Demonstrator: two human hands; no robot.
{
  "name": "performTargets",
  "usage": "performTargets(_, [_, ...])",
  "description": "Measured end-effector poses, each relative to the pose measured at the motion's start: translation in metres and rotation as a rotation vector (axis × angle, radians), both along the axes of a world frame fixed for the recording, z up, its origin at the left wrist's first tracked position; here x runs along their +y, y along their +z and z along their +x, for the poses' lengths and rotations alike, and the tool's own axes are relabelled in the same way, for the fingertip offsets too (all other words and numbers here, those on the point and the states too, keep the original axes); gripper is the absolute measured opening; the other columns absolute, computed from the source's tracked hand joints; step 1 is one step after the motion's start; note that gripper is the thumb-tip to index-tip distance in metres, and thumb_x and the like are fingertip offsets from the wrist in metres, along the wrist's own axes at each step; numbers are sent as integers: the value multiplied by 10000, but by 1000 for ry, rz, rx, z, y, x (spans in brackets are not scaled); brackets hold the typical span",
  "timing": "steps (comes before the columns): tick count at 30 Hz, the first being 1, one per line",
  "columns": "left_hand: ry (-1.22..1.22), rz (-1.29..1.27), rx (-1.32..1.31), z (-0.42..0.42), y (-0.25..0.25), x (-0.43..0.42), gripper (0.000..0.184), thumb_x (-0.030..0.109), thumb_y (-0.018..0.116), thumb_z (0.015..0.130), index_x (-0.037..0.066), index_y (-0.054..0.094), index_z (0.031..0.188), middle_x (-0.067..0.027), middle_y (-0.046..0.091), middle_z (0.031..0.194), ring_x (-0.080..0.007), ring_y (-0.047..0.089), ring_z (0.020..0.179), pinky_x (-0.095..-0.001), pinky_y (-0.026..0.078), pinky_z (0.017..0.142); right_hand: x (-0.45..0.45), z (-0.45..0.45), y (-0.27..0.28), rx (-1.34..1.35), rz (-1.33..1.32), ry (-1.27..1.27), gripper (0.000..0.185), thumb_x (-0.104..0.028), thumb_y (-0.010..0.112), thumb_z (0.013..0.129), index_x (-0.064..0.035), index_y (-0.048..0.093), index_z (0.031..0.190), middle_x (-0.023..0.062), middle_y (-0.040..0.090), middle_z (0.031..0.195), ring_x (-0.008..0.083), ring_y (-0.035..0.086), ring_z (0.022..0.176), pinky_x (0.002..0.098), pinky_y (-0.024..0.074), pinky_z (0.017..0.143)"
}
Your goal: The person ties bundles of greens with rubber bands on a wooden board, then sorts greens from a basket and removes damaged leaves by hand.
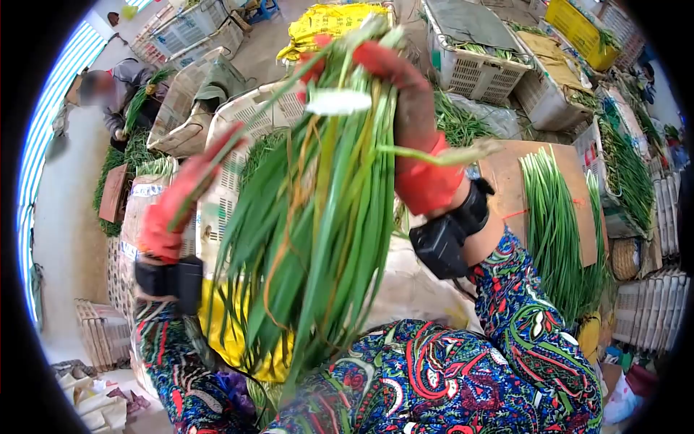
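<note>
My right hand (pixel 405 79), in a red glove, grips the upper end of a thick bunch of garlic chives (pixel 311 210). Long flat green leaves hang from it, some yellowed or brown and dried. A white patch (pixel 337 103) shows near the grip; I cannot make out what it is. One loose stalk (pixel 434 153) sticks out to the right with a pale end. My left hand (pixel 189 189), also red-gloved and blurred, is beside the bunch, its fingers closed around a long leaf (pixel 253 116) that runs to the bunch's top.
Trimmed chives (pixel 553 224) lie on a brown board (pixel 499 170) at right. White plastic crates (pixel 477 76) of greens stand around, with a yellow sack (pixel 325 25) at the back. At far left another person (pixel 130 87) handles greens. A yellow bag (pixel 228 329) lies below the bunch.
</note>
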State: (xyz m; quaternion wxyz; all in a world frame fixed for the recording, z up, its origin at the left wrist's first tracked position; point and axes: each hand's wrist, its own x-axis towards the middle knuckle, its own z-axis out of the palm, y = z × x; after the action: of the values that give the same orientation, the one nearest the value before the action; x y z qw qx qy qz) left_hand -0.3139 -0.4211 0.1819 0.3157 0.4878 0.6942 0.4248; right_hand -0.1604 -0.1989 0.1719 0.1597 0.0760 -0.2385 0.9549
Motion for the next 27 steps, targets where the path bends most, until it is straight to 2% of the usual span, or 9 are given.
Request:
performTargets(4, [10, -3, -367, 42, -53, 20, 691, 538, 470, 807, 56, 362, 1290, -97, 456, 1242, -193, 433, 1120, -333, 319, 960, -3, 3, -30, -48, -150, 84, 515, -294, 480, 798, 16, 428, 1205, 179, 555, 1072, 310, 589, 858, 398, 481, 771])
performTargets(11, [29, -82, -1656, 78, -112, 48, 615, 487, 496, 816, 73, 403, 1262, -57, 530, 1162, -180, 515, 1017, -329, 404, 890, 59, 1, -110, -498, -136, 127, 422, -399, 500, 822, -9, 586, 959, 112, 634, 832, 202, 616, 713, 328, 510, 681])
performTargets(13, [332, -293, -1389, 72, -119, 66, 591, 424, 478, 849, 78, 339, 1307, -63, 445, 1262, -186, 442, 1121, -336, 331, 967, 55, 16, -150, -500, -248, 301, 424, -414, 540, 815, -59, 571, 1045, 96, 615, 959, 171, 591, 854, 318, 475, 777])
performTargets(14, [357, -308, -1293, 71, -128, 81, 542, 463, 514, 816, 90, 475, 1207, -70, 588, 1067, -197, 575, 907, -350, 458, 825, 45, 22, -170, -538, -412, 269, 434, -394, 540, 825, -58, 547, 1099, 78, 612, 986, 167, 589, 870, 302, 471, 787])
performTargets(15, [306, -322, -1417, 68, -137, 85, 620, 324, 470, 865, 80, 197, 1366, -48, 290, 1372, -181, 319, 1227, -317, 241, 1024, 33, 31, -187, -694, -218, 59, 467, -406, 543, 820, -61, 528, 1134, 67, 609, 1007, 168, 586, 890, 303, 463, 806])
performTargets(16, [365, -413, -1449, 67, -138, 96, 619, 299, 471, 864, 83, 186, 1369, -46, 279, 1377, -180, 314, 1230, -311, 240, 1023, 36, 32, -185, -781, -322, 131, 439, -396, 551, 814, -60, 546, 1096, 60, 615, 997, 173, 588, 872, 304, 464, 800])
performTargets(18, [359, -469, -1319, 64, -151, 121, 548, 355, 505, 847, 112, 341, 1310, -53, 502, 1199, -174, 530, 1003, -319, 432, 863, 42, 29, -192, -881, -470, 213, 403, -378, 558, 809, -60, 565, 1057, 57, 621, 988, 184, 593, 848, 312, 469, 790])
performTargets(22, [235, -512, -1212, 31, -197, 172, 648, 250, 548, 813, 149, 217, 1361, -41, 447, 1245, -167, 490, 1060, -307, 426, 868, 69, 4, -252, -914, -605, 219, 379, -357, 546, 818, -59, 566, 1051, 71, 622, 983, 204, 602, 818, 346, 482, 764])
performTargets(27, [497, -886, -1192, -6, -248, 239, 287, 309, 611, 787, 72, 584, 946, -39, 632, 770, -158, 601, 587, -279, 516, 576, 111, -36, -343, -1059, -819, 249, 352, -363, 510, 832, -51, 575, 983, 98, 631, 877, 264, 604, 765, 397, 485, 734])
